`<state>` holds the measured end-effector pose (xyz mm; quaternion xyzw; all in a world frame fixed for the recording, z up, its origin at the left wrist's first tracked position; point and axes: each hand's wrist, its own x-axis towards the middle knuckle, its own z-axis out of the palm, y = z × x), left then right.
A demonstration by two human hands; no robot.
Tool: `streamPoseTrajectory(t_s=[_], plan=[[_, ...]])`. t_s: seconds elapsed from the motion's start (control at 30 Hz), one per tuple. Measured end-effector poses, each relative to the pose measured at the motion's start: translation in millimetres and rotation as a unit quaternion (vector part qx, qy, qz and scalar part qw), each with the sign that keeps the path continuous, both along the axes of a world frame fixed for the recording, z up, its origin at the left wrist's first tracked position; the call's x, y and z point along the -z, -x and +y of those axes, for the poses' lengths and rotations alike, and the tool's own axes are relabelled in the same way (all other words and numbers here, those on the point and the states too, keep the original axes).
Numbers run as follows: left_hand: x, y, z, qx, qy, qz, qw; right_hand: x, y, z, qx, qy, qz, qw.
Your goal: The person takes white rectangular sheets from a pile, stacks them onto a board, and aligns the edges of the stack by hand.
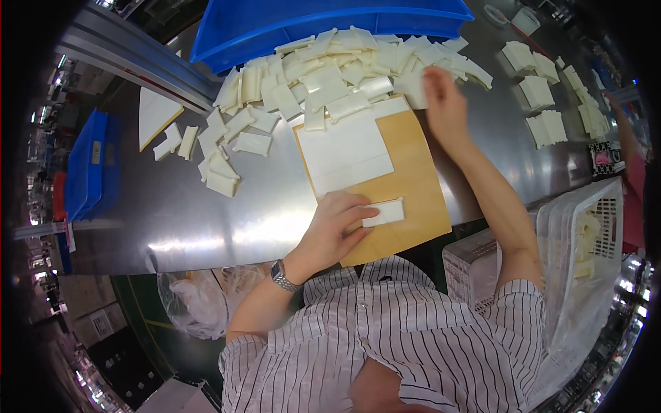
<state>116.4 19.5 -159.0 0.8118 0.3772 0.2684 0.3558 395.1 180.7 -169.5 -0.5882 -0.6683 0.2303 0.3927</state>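
My left hand (336,227) rests at the near part of a tan sheet (416,165), its thumb and fingers closed on a small white rectangular plastic piece (387,213). A white paper (344,155) lies over the left part of that sheet. At the right side of a heap of cream plastic pieces (327,86) is my right hand (446,113), beside a cream piece (411,91). Motion smears its fingers, so whether they grip that piece is unclear.
A large blue bin (330,19) stands behind the heap. To the right are stacked cream pieces (537,93). A metal post (148,55) rises at the left, near a blue tray (89,165). White plastic baskets (475,265) sit below the table's right edge.
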Motion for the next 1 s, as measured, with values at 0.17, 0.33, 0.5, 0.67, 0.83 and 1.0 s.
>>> streamPoseTrajectory(t_s=[0.17,0.33,0.5,0.67,0.83,1.0], plan=[[-6.8,14.2,17.8,-0.096,-0.062,-0.073,0.991,-11.4,-37.6,-7.4,0.058,-0.154,0.231,0.959],[-23.8,58.0,116.2,-0.215,-0.248,0.116,0.937,-4.0,-41.2,-79.7,-0.005,0.001,0.281,0.96],[-16.3,52.7,176.9,-0.323,-0.213,0.248,0.888,-11.8,-10.5,-122.6,-0.075,0.036,0.217,0.973],[-13.5,58.2,193.3,-0.372,-0.081,0.225,0.897,-22.4,5.4,-151.1,-0.096,0.073,0.298,0.947],[-36.3,67.9,145.4,-0.383,0.045,-0.081,0.919,-22.0,-0.5,-161.6,-0.058,0.088,0.325,0.94],[-22.5,94.8,76.0,-0.353,0.147,-0.196,0.903,-7.7,-5.9,-156.4,-0.035,0.144,0.374,0.915]])
